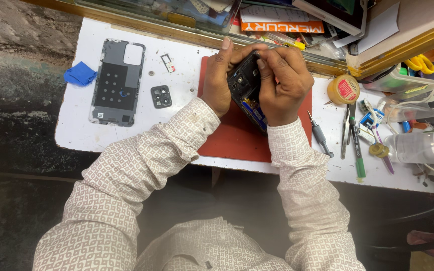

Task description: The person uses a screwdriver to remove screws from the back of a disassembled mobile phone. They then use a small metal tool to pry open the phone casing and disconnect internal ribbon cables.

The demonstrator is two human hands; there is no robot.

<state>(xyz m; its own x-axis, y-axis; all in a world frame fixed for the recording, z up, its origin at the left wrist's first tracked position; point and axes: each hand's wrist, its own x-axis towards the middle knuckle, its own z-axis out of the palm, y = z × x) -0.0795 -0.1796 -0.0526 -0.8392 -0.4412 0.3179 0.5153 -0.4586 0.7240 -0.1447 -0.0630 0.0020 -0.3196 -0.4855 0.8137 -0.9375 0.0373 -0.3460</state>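
Nearest the camera come the two patterned beige sleeves (126, 180), running up from 6 o'clock to meet over the work. Both hands are on the opened dark smartphone (247, 90), its back off and its black and blue insides showing. It is held tilted above the red rectangular work mat (237, 138), long axis running from about 11 o'clock down to 5 o'clock, camera end uppermost and farther from the person. The left hand (219, 75) wraps the phone's left edge, fingers curled behind, thumb up at the top. The right hand (285, 83) is clamped over the right edge and upper corner, fingertips pressing into the frame; whether a small tool sits under those fingers cannot be made out.

The mat lies on a white tabletop (91, 135), scuffed, its near edge cutting across just below the wrists. At 3 o'clock from the hands, close by, lies a small grey-handled screwdriver (320, 134), then tweezers and a green-handled tool (357, 148), well apart from the phone. At 9 o'clock the tabletop is more open: a small square camera-lens cover (160, 96), a tiny card tray (167, 62), and farther left the grey removed back cover (117, 83), lying lengthwise away from the person, with a blue cloth scrap (80, 74) at the table's left edge.

Farther out at 2 o'clock stands a round yellow tin (343, 89), with cables and clear plastic bottles crowding the right end. Along the far edge at 12 o'clock runs a wooden-framed glass counter (177, 31) stacked with papers and boxes.
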